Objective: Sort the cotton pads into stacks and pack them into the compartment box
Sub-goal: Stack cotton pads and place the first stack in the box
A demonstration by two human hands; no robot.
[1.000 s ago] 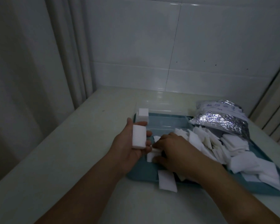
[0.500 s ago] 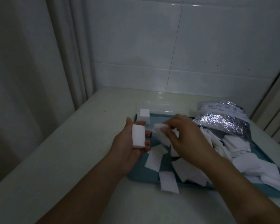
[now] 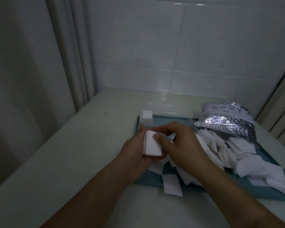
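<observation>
Centre frame: right hand [image 3: 179,143] thumb + fingers curled, pinching top pad onto pad stack [image 3: 152,145]; left hand [image 3: 138,155] cupped under stack, fingers wrapped round it. Loose pads [image 3: 247,155] heaped lower right on teal tray [image 3: 155,181], one pad [image 3: 172,185] overhanging front edge. Clear compartment box [image 3: 168,111] w/ small stack [image 3: 147,117] upper centre; foil bag [image 3: 227,119] right.

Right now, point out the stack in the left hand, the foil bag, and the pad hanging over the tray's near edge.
stack [image 3: 152,146], head view, its front face.
foil bag [image 3: 227,122], head view, crinkled silver middle.
overhanging pad [image 3: 172,185], head view, its centre.
</observation>
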